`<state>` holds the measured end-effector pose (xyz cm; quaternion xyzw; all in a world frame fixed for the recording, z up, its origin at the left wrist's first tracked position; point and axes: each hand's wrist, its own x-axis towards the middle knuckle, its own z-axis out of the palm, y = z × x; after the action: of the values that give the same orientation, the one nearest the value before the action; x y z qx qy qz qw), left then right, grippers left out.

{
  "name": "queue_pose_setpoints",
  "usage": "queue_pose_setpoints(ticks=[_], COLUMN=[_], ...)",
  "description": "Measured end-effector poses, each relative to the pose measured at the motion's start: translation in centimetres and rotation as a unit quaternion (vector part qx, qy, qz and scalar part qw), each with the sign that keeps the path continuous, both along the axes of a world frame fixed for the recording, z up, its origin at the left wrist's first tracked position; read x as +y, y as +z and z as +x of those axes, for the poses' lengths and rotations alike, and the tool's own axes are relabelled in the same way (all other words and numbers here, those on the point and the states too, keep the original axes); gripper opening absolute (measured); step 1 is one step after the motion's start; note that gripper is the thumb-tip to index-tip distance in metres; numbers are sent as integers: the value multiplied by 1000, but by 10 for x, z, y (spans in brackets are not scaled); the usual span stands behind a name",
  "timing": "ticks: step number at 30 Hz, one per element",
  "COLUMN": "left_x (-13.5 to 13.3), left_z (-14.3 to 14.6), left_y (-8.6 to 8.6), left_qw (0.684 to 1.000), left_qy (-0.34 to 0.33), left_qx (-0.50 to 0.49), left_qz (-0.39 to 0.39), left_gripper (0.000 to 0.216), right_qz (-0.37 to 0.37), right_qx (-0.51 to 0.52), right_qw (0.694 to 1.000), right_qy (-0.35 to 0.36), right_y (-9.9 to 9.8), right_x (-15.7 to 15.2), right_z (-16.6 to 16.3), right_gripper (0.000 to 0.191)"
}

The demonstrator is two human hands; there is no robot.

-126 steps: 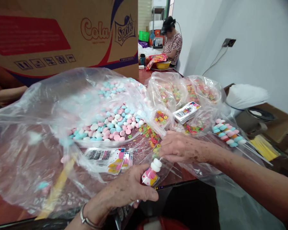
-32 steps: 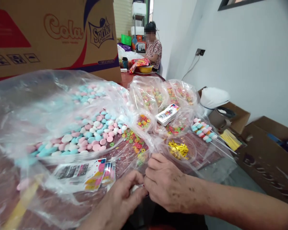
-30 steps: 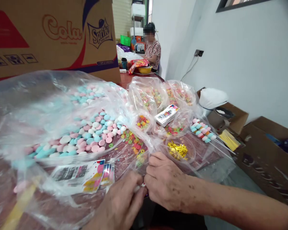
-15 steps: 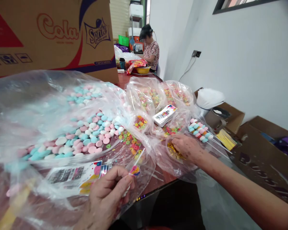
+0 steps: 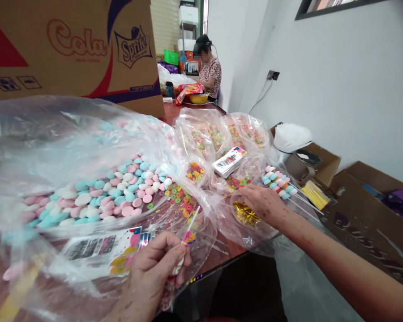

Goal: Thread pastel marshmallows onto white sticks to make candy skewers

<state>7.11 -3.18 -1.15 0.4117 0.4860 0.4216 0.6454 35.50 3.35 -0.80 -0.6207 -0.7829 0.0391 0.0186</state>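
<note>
My left hand (image 5: 161, 264) is closed around a bagged candy stick (image 5: 189, 238). Its white stick points up past my thumb, a colourful printed part shows at the gathered neck, and the clear bag hangs below my fingers. My right hand (image 5: 260, 203) hovers at a small heap of gold twist ties (image 5: 245, 214), which lies in a clear plastic bag. Its fingers are bent together, with the tips partly hidden. Just beyond that hand lie skewers of pastel and orange candies (image 5: 278, 182) with white sticks.
Pink, blue and white candies (image 5: 121, 192) fill a large clear bag on the left. Behind are bags of ring candies (image 5: 218, 134) and a stack of printed cards (image 5: 230, 161). A cardboard box (image 5: 70, 49) stands back left; a mug (image 5: 302, 165) is at right. Another person (image 5: 210, 71) sits far back.
My right hand has lifted slightly off the gold twist ties, so more of them show. My left hand keeps its hold on the bagged candy stick, nearly still.
</note>
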Motion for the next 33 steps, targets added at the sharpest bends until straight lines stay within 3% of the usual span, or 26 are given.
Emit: queue_pose_setpoints(ticks=[4, 10, 25, 29, 33], left_x=[2, 1, 1, 3, 8], left_z=[3, 5, -2, 4, 17], left_y=[3, 5, -5, -2, 6], left_qw=[999, 999, 998, 997, 991], left_qy=[8, 10, -37, -43, -51], left_qx=[-32, -38, -56, -69, -121], left_qz=[-11, -23, -12, -5, -7], left_gripper=[24, 26, 26, 24, 21], right_qz=[-2, 13, 30, 48, -50], right_qx=[43, 159, 170, 286, 422], right_qw=[999, 987, 985, 957, 903], right_qy=[-19, 30, 28, 9, 69], right_y=[-2, -6, -15, 4, 22], right_x=[3, 4, 1, -5, -14], right_z=[3, 9, 16, -12, -65], right_gripper=[25, 31, 26, 21, 15])
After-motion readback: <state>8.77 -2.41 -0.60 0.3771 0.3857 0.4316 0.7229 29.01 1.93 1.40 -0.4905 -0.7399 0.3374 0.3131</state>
